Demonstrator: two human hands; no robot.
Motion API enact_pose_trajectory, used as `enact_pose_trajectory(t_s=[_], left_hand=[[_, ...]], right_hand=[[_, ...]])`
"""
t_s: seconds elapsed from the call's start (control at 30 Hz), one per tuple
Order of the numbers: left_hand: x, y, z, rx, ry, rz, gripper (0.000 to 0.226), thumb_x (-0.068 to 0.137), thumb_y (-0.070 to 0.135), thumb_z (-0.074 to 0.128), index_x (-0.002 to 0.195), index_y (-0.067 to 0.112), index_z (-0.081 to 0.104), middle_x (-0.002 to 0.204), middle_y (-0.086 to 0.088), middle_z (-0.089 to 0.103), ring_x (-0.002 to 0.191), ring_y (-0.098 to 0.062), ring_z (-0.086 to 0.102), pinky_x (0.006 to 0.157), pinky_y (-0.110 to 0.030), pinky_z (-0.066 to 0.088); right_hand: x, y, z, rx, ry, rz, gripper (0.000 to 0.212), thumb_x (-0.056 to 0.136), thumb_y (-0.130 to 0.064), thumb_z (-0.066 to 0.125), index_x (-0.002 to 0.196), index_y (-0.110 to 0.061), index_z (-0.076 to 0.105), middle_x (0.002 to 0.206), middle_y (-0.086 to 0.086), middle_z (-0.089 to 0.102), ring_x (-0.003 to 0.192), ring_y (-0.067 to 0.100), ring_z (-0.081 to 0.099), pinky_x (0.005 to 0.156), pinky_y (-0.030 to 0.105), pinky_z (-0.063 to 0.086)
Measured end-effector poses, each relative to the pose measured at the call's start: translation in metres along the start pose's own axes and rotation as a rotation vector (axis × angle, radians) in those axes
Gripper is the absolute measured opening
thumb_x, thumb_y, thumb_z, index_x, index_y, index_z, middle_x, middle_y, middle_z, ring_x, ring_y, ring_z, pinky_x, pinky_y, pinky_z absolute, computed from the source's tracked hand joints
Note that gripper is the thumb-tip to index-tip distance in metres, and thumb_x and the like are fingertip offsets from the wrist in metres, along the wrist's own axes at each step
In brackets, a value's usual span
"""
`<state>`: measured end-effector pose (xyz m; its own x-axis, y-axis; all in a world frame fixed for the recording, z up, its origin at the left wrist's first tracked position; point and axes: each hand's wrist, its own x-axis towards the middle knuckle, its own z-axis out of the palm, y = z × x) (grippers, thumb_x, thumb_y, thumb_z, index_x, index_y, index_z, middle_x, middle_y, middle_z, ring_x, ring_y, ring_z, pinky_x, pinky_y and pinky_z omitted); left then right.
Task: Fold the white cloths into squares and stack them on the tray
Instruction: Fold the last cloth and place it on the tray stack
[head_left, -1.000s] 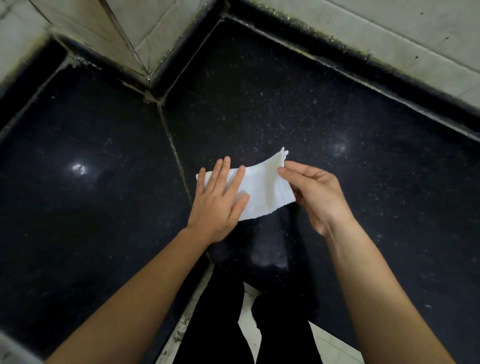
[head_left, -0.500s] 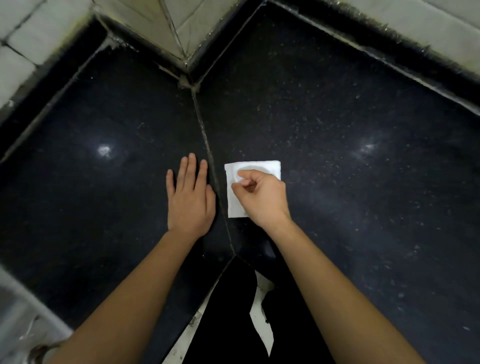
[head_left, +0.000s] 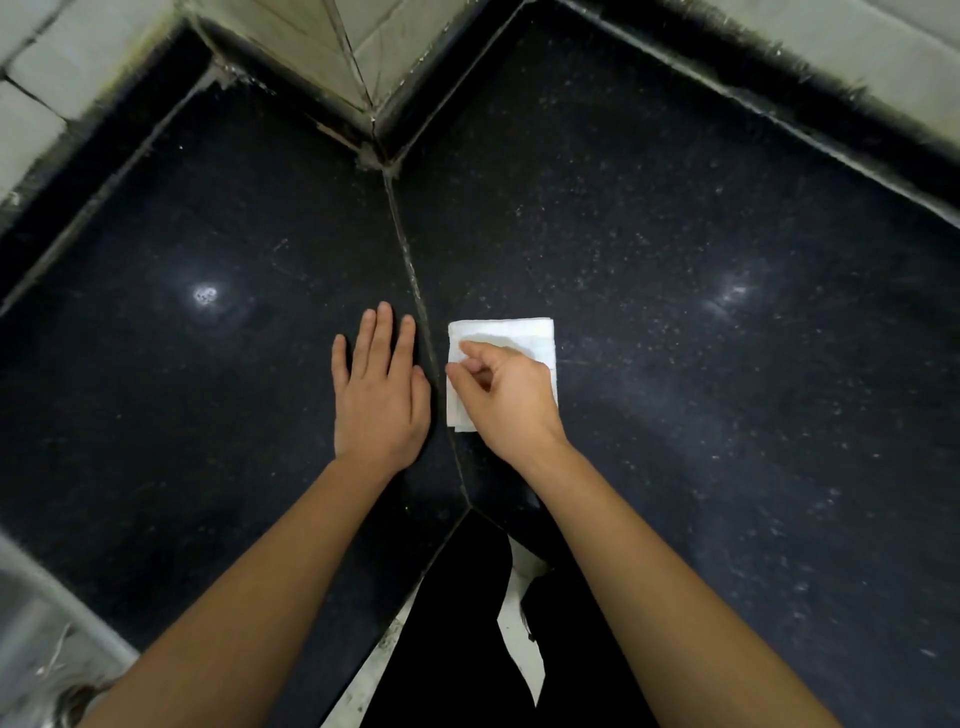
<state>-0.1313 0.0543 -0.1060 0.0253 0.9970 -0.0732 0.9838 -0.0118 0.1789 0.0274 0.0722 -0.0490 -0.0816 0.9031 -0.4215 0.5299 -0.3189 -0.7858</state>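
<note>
Whereas a second ago the white cloth (head_left: 535, 338) hung half-open between both hands, it now lies folded into a small square on the worktop (head_left: 727, 415), just right of the seam (head_left: 410, 260) that runs from the back corner. This fold looks finished, so stacking should come next. The right hand (head_left: 506, 395) rests on the cloth with its fingers curled, thumb and forefinger seemingly pinching its left edge. The left hand (head_left: 379, 400) lies flat with straight fingers just left of the seam, holding nothing.
</note>
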Motion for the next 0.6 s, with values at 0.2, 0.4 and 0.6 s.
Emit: enact_pose_trajectory(t_s=[0.2, 0.4, 0.6], left_hand=[[-0.001, 0.002, -0.004, -0.026, 0.007, 0.044, 0.056, 0.103, 0.036, 0.022, 0.157, 0.019, 0.026, 0.165, -0.015, 0.017, 0.153, -0.029, 0.011, 0.121, -0.058, 0.009], [-0.002, -0.002, -0.002, 0.041, -0.030, 0.201, 0.057, 0.105, 0.045, 0.017, 0.158, 0.025, 0.018, 0.166, -0.018, 0.000, 0.154, -0.031, -0.002, 0.119, -0.062, 0.010], [-0.002, -0.005, -0.004, 0.114, -0.070, 0.326, 0.061, 0.103, 0.051, 0.023, 0.157, 0.022, 0.024, 0.165, -0.021, 0.007, 0.153, -0.036, 0.005, 0.117, -0.065, 0.013]], right_hand=[[-0.014, 0.023, -0.023, -0.094, 0.284, -0.143, 0.031, 0.101, -0.023, 0.053, 0.128, -0.018, 0.068, 0.117, -0.002, 0.066, 0.095, 0.012, 0.064, 0.088, 0.033, 0.055], [-0.015, 0.052, -0.033, -0.449, 0.349, -0.275, 0.045, 0.108, -0.026, 0.037, 0.151, -0.012, 0.043, 0.160, 0.008, 0.035, 0.146, 0.026, 0.033, 0.119, 0.041, 0.026], [0.003, 0.069, -0.028, -0.889, 0.096, -0.324, 0.068, 0.107, -0.052, 0.021, 0.160, -0.011, 0.013, 0.169, 0.009, 0.005, 0.155, 0.032, 0.004, 0.125, 0.050, 0.013]])
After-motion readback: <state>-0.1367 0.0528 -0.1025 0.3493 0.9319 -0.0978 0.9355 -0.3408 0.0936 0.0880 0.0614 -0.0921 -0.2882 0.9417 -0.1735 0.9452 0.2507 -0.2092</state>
